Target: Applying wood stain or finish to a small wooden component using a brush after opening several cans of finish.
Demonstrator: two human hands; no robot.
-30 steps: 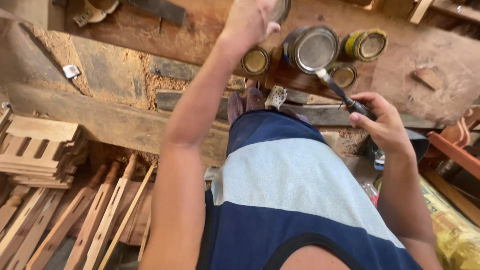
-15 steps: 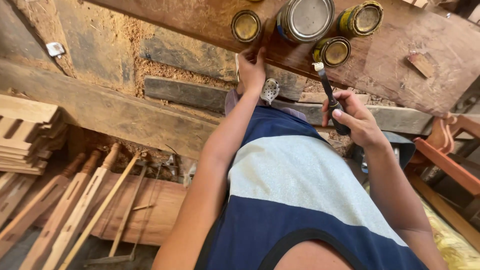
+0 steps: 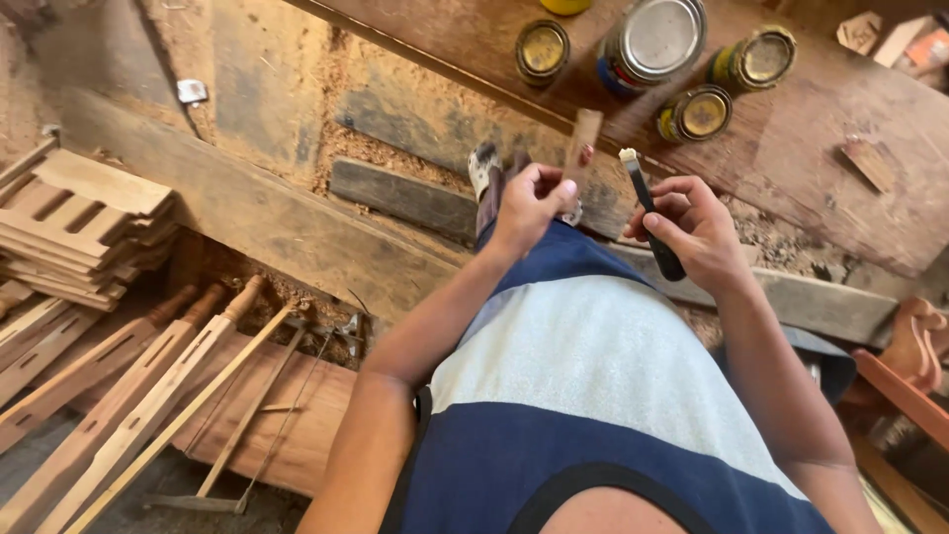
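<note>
— What is the left hand (image 3: 529, 203) doing?

— It is raised in front of the body, its grip pinched on the lower end of a small flat wooden piece (image 3: 583, 138). The piece stands nearly upright above the fingers, its top reaching over the near edge of the table (image 3: 791, 148).

— And the right hand (image 3: 692, 225)?

— Its grip is pressed around the dark handle of a brush (image 3: 647, 208). The handle runs down through the fist, and the pale tip points up and slightly left, just beside the wooden piece but apart from it.

— So the two hands are close?

— Near each other, side by side, above the blue and grey shirt (image 3: 593, 396), with the wooden piece between them and a little higher.

— What sits on the table?

— A large tin with a silver lid (image 3: 657, 40) and three smaller tins with yellowish lids (image 3: 704, 112), all beyond the hands.

— Anything lower down?

— A stack of slotted wooden parts (image 3: 79, 222) at the left, and long wooden slats (image 3: 148, 376) lying on the sawdust-strewn floor (image 3: 297, 89).
</note>
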